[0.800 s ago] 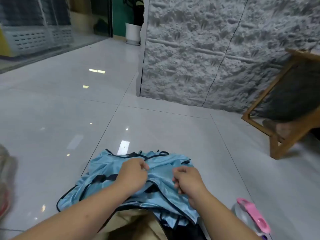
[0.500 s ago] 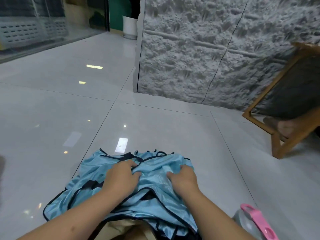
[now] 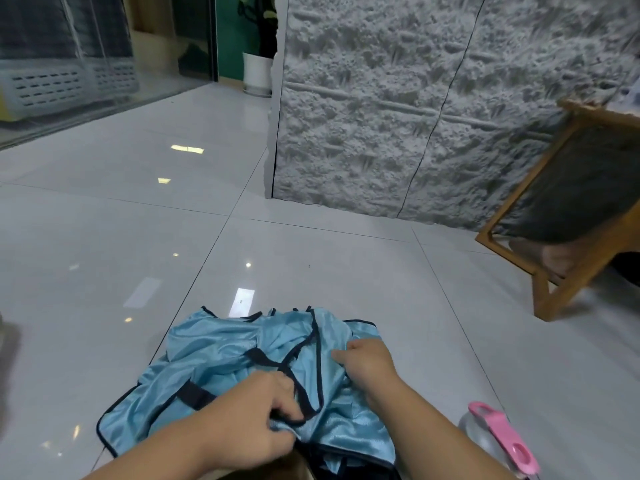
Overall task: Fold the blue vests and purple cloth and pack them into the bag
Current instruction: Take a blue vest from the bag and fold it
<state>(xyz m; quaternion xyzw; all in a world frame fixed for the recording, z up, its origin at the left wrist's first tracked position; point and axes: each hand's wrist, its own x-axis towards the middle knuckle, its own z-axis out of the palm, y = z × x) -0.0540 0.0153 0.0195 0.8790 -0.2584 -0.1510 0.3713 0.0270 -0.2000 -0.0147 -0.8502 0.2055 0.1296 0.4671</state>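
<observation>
On the tiled floor [image 3: 346, 271], I note my left hand [image 3: 256, 420] pinching the blue vests [image 3: 221, 348] by their dark trim, right hand [image 3: 369, 362] curled gripping the fabric.

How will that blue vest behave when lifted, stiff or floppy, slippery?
Likely floppy: the blue vest lies bunched in soft folds on the floor. Probably slippery, given its shiny sheen. Seems light: the left hand bunches its edge in a pinch, while the right hand grips another fold.
</observation>
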